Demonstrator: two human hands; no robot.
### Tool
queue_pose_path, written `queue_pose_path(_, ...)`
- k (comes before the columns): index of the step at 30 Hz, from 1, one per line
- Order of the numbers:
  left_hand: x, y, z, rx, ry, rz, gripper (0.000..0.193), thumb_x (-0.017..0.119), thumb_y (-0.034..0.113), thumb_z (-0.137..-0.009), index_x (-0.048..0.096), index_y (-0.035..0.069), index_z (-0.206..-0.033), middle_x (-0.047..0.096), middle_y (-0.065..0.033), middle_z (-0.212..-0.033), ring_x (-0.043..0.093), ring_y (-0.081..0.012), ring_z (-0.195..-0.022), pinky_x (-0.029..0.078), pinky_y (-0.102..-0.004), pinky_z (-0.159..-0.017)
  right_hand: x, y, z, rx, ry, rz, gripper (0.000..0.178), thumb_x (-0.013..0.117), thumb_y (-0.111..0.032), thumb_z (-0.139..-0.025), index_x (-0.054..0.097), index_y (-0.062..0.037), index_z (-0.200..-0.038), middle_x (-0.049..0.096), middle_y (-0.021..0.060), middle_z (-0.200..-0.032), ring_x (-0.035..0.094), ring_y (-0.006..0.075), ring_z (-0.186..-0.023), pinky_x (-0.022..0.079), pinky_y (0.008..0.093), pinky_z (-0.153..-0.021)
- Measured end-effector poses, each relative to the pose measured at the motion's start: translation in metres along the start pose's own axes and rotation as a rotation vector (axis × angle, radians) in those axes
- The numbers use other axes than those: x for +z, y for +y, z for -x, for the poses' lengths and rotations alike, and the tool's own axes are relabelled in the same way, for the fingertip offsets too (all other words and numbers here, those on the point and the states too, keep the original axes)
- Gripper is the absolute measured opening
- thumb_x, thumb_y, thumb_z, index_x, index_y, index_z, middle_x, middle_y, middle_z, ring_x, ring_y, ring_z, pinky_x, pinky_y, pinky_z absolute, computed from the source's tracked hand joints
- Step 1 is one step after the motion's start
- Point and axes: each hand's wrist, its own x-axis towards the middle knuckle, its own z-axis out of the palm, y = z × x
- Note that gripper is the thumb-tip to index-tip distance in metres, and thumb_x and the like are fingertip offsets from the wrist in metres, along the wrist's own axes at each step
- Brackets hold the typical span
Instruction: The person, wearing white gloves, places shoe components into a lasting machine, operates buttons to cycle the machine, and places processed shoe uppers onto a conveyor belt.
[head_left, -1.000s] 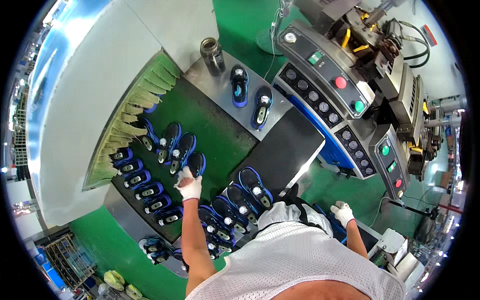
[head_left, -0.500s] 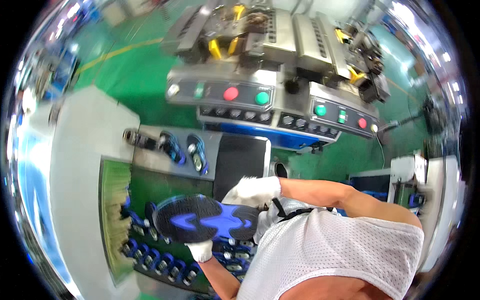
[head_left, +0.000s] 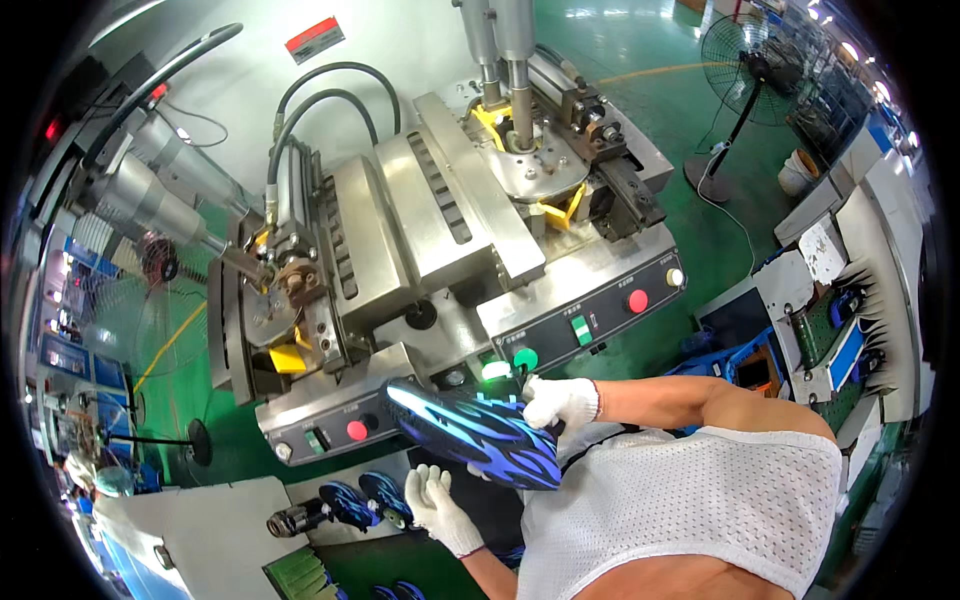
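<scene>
In front of me a shoe with a black and blue-purple flame pattern is tilted, its patterned upper facing up. My right hand, in a white knit glove, is closed on the end of the shoe nearest my body. Just below the shoe, my gloved left hand has its fingers stretched out and holds nothing; it seems apart from the shoe. Behind the shoe is the steel machine's front panel, with a green button and red buttons.
The two-station machine has metal cylinders and yellow brackets. More patterned shoes lie on a grey ledge beside a dark cylindrical tool. A pedestal fan stands at the far right, a brush-edged unit at the right.
The shoe has turned from blue-and-black sole showing to patterned upper showing. My left hand has let go of it. The view has swung toward the machine, and the shoe is now by its panel.
</scene>
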Motion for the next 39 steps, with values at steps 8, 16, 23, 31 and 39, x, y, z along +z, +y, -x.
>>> queue_pose_path(8,0.041,-0.01,-0.009,-0.147,-0.11,-0.033,0.045,0.06,0.003,-0.103,0.047,-0.005,-0.145,0.057,-0.021,-0.142,0.061,-0.0302,-0.129,0.053,-0.0394,-0.108,-0.04,-0.041,0.006,-0.509,0.053,0.608,0.04,0.076,-0.018,-0.087,0.061,-0.0018,-0.119,0.064,0.0101,-0.108,0.058,0.0176,-0.096,0.045,0.0362,-0.082)
queue_pose_path(16,-0.018,-0.044,-0.005,-0.158,0.008,-0.197,0.052,0.068,0.009,-0.099,0.048,-0.003,-0.145,0.057,-0.0227,-0.144,0.061,-0.0309,-0.13,0.049,-0.04,-0.111,0.006,-0.026,-0.019,-0.225,-0.214,-0.309,0.083,0.077,-0.036,-0.091,0.041,0.0022,-0.155,0.058,0.0255,-0.144,0.062,0.0357,-0.131,0.051,0.0489,-0.112)
queue_pose_path(23,-0.101,-0.122,0.035,-0.254,0.241,-0.405,0.05,0.071,0.019,-0.1,0.053,0.0,-0.143,0.063,-0.0195,-0.139,0.062,-0.0293,-0.128,0.049,-0.0396,-0.111,0.034,0.001,-0.007,-0.369,0.019,-0.1,0.095,0.073,-0.058,-0.089,0.036,-0.0068,-0.159,0.05,0.0193,-0.149,0.054,0.036,-0.133,0.048,0.0548,-0.113)
queue_pose_path(31,-0.124,-0.164,0.087,-0.425,0.368,-0.395,0.049,0.071,0.024,-0.1,0.056,0.0,-0.14,0.066,-0.0194,-0.134,0.064,-0.028,-0.124,0.05,-0.0396,-0.108,0.038,0.016,-0.022,-0.235,0.082,-0.097,0.087,0.067,-0.055,-0.095,0.036,-0.0038,-0.159,0.05,0.0196,-0.15,0.055,0.036,-0.133,0.047,0.056,-0.114)
queue_pose_path(39,-0.08,-0.089,0.01,-0.206,0.29,-0.157,0.049,0.071,0.01,-0.099,0.051,-0.004,-0.142,0.061,-0.0211,-0.14,0.061,-0.0303,-0.13,0.047,-0.0411,-0.113,0.027,0.002,-0.029,-0.173,0.193,-0.273,0.036,0.068,-0.026,-0.099,0.063,-0.0107,-0.132,0.073,0.0062,-0.125,0.073,0.0209,-0.108,0.062,0.0447,-0.094)
